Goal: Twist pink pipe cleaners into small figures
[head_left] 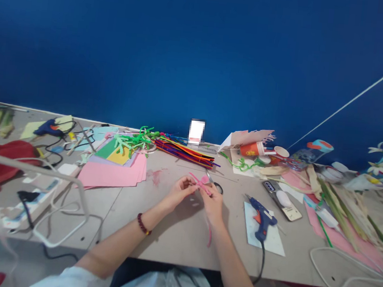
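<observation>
Both my hands meet over the middle of the grey table. My left hand pinches one end of a pink pipe cleaner. My right hand is closed on the same pink pipe cleaner, and a loose pink tail hangs down under that wrist. A red bead bracelet sits on my left wrist. Black-handled scissors lie just behind my right hand.
A blue glue gun lies on white paper at the right, its cord running off the front edge. Coloured pipe cleaners and pink paper sheets lie behind-left. A phone, paper cups, and leaves crowd the right. A power strip and cables sit at the left.
</observation>
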A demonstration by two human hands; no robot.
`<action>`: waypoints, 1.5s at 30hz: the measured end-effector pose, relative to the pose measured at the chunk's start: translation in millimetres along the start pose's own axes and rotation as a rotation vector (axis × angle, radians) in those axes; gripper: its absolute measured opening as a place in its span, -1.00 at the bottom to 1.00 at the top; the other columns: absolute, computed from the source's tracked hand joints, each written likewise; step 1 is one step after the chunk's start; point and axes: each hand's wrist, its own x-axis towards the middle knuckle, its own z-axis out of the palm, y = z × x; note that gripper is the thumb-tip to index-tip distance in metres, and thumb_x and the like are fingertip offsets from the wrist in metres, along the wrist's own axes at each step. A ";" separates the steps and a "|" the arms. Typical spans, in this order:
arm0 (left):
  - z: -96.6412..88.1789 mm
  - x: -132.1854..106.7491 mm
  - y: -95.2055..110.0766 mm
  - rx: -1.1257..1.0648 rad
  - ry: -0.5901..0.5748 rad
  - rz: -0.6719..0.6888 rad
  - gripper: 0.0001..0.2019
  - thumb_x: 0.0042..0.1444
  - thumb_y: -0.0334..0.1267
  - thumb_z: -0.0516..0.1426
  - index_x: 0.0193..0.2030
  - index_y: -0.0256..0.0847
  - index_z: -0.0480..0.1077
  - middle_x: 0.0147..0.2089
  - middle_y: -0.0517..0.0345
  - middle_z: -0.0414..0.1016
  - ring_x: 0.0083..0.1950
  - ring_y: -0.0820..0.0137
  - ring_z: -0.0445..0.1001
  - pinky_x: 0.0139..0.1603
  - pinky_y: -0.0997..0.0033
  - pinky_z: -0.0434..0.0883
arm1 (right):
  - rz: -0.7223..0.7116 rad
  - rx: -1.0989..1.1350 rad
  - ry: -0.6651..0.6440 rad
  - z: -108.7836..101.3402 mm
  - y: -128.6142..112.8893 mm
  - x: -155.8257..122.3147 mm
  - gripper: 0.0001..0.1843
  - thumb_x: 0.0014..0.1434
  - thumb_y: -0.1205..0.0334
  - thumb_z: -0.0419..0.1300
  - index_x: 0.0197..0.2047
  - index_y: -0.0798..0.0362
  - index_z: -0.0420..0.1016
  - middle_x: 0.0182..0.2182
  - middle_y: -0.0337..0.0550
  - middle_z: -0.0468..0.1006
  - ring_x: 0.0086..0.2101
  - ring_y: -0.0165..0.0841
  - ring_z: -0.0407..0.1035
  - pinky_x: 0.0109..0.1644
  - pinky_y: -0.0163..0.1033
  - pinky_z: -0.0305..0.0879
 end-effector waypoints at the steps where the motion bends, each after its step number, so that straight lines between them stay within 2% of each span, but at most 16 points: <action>1: 0.8 -0.2 -0.6 0.027 0.017 0.023 -0.74 -0.16 -0.23 0.33 -0.37 -0.26 0.39 -0.42 0.19 0.44 -0.42 0.53 0.37 -0.37 0.53 0.31 | 0.000 0.005 -0.010 -0.6 1.0 0.6 -0.84 -0.07 0.14 0.29 -0.52 0.06 0.59 -0.53 -0.22 0.38 -0.45 -0.37 0.26 -0.33 -0.25 0.20; 6: 4.9 -2.7 -0.1 0.121 0.071 0.087 -0.74 -0.18 -0.19 0.33 -0.41 -0.27 0.41 -0.45 0.19 0.44 -0.41 0.51 0.36 -0.34 0.52 0.29 | 0.047 0.034 -0.061 -0.9 4.4 1.7 -0.82 -0.07 0.14 0.27 -0.57 0.06 0.55 -0.54 -0.22 0.38 -0.47 -0.38 0.25 -0.34 -0.26 0.20; 11: 4.4 -2.6 -0.1 0.144 0.123 0.078 -0.70 -0.31 -0.24 0.38 -0.43 -0.27 0.42 -0.48 0.22 0.44 -0.42 0.50 0.35 -0.34 0.51 0.29 | 0.025 0.024 -0.090 1.1 2.2 0.6 -0.85 -0.09 0.18 0.27 -0.60 0.05 0.53 -0.52 -0.21 0.43 -0.42 -0.36 0.31 -0.29 -0.26 0.22; 16: 0.8 -0.6 3.4 0.139 0.124 0.045 -0.74 -0.24 -0.19 0.35 -0.48 -0.28 0.42 -0.53 0.22 0.42 -0.50 0.52 0.30 -0.45 0.52 0.25 | 0.065 0.086 -0.125 5.2 0.1 -2.3 -0.89 -0.09 0.18 0.27 -0.50 0.05 0.54 -0.46 -0.21 0.47 -0.39 -0.36 0.34 -0.28 -0.26 0.26; 19: -0.1 -0.4 7.0 0.143 0.132 0.068 -0.75 -0.19 -0.15 0.32 -0.48 -0.28 0.42 -0.54 0.23 0.39 -0.52 0.55 0.27 -0.48 0.55 0.22 | 0.107 0.125 -0.168 8.0 1.2 -4.6 -0.83 -0.07 0.16 0.27 -0.39 0.06 0.53 -0.45 -0.21 0.48 -0.40 -0.37 0.35 -0.31 -0.29 0.28; 23: -0.4 -0.8 6.9 0.137 0.165 0.070 -0.71 -0.16 -0.07 0.30 -0.51 -0.28 0.41 -0.58 0.26 0.35 -0.56 0.58 0.23 -0.54 0.58 0.18 | 0.150 0.107 -0.140 8.4 5.2 -5.8 -0.79 -0.04 0.12 0.28 -0.36 0.08 0.49 -0.45 -0.20 0.49 -0.43 -0.40 0.35 -0.35 -0.32 0.27; 29: -3.2 0.5 -0.1 0.012 0.189 -0.049 -0.65 -0.18 0.00 0.30 -0.52 -0.27 0.39 -0.64 0.29 0.31 -0.64 0.62 0.21 -0.64 0.61 0.13 | 0.064 0.033 -0.089 7.6 4.2 -6.3 -0.82 -0.03 0.12 0.27 -0.45 0.07 0.51 -0.49 -0.20 0.48 -0.44 -0.38 0.34 -0.34 -0.29 0.29; 32: -4.1 1.7 -0.6 -0.062 0.179 -0.088 -0.67 -0.21 -0.05 0.32 -0.53 -0.27 0.38 -0.64 0.29 0.33 -0.63 0.63 0.24 -0.61 0.63 0.18 | 0.024 -0.008 -0.101 8.3 -0.1 -8.2 -0.82 0.01 0.13 0.25 -0.47 0.07 0.51 -0.52 -0.21 0.45 -0.46 -0.40 0.30 -0.38 -0.31 0.25; 39: -4.6 2.7 2.7 -0.110 0.127 -0.062 -0.66 -0.24 -0.07 0.35 -0.54 -0.28 0.37 -0.63 0.30 0.31 -0.63 0.63 0.22 -0.60 0.61 0.16 | -0.032 0.024 -0.129 6.7 -7.6 -9.2 -0.86 0.02 0.17 0.24 -0.47 0.05 0.52 -0.53 -0.23 0.40 -0.47 -0.40 0.29 -0.40 -0.32 0.20; 43: -4.7 1.8 5.5 -0.151 0.056 -0.100 -0.65 -0.22 -0.07 0.34 -0.54 -0.30 0.36 -0.64 0.30 0.26 -0.63 0.63 0.15 -0.60 0.59 0.11 | -0.026 0.047 -0.139 6.1 -8.1 -8.2 -0.87 0.03 0.18 0.24 -0.47 0.05 0.52 -0.53 -0.23 0.41 -0.47 -0.40 0.28 -0.38 -0.31 0.21; 45: -4.8 1.3 5.9 -0.201 0.010 -0.126 -0.69 -0.18 -0.10 0.33 -0.51 -0.31 0.37 -0.61 0.28 0.27 -0.59 0.62 0.18 -0.56 0.59 0.15 | 0.004 0.068 -0.132 6.9 -8.2 -8.1 -0.86 0.03 0.17 0.24 -0.47 0.04 0.52 -0.52 -0.22 0.43 -0.46 -0.39 0.31 -0.35 -0.30 0.23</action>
